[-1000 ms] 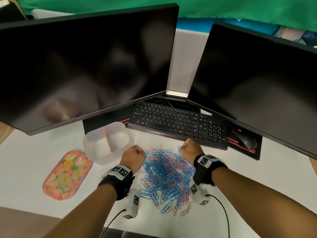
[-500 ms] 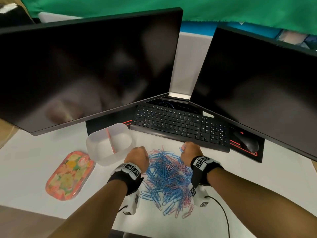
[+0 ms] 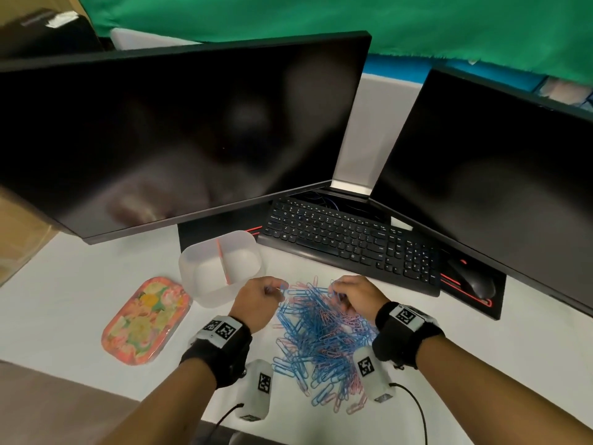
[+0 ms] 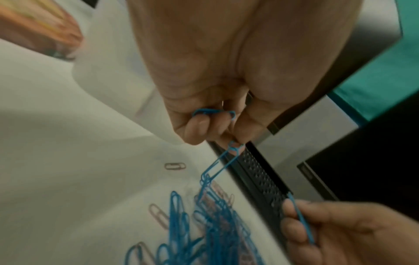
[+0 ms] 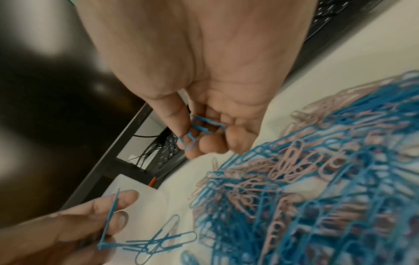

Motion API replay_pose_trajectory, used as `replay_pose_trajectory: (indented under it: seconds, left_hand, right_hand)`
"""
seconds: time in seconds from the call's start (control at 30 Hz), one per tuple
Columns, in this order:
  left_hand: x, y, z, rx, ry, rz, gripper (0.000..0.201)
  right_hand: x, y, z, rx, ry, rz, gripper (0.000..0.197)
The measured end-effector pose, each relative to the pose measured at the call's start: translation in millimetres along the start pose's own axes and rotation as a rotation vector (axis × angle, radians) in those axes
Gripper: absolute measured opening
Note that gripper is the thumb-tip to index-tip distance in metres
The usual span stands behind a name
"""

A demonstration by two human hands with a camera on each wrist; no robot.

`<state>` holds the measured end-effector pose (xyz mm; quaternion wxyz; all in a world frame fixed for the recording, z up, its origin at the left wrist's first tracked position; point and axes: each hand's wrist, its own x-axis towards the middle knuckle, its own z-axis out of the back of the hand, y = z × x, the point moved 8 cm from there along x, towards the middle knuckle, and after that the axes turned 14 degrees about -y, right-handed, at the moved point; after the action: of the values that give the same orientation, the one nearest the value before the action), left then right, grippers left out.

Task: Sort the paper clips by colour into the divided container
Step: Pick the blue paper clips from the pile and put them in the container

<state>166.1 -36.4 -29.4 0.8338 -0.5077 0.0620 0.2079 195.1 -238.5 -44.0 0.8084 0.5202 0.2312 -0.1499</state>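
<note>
A mixed heap of blue and pink wire paper clips (image 3: pixel 321 332) is spread on the white table (image 3: pixel 64 300), just right of the translucent plastic container with an orange divider (image 3: pixel 221 268), presumably so each colour can be dropped in with a short reach; both compartments appear empty. Blue clips are pinched in the left hand (image 3: pixel 260 300), with more dangling hooked from its fingertips (image 4: pixel 199 125). Further blue clips are gripped between thumb and curled fingers of the right hand (image 3: pixel 356 297). Both hands are held palm-down at the heap's far edge.
</note>
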Motion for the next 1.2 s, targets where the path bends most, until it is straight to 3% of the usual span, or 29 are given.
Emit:
replay_pose_trajectory:
  seconds: [0.13, 0.4, 0.63, 0.97, 1.2]
  left_hand:
    - [-9.1, 1.8, 20.1, -0.38, -0.016, 0.287, 0.033]
    - [-12.3, -18.8, 93.3, -0.57, -0.13, 0.293, 0.029]
    - [15.1, -27.8, 156.9, -0.341, -0.284, 0.145, 0.025]
    - [51.5, 10.9, 132.9, 0.065, -0.151, 0.264, 0.016]
    - [57.7, 12.5, 149.9, 0.134, -0.268, 0.214, 0.015]
  right_hand:
    - [-17.2, 30.4, -33.6, 0.038, 0.149, 0.04, 0.019]
    - [-32.5, 107.9, -97.3, 0.166, 0.283, 0.086, 0.018]
    - [-31.8, 148.5, -133.6, 0.132, 0.282, 0.091, 0.019]
    - [-20.1, 151.3, -167.0, 0.023, 0.219, -0.006, 0.02]
    - [-1.2, 156.6, -180.9, -0.091, 0.119, 0.015, 0.02]
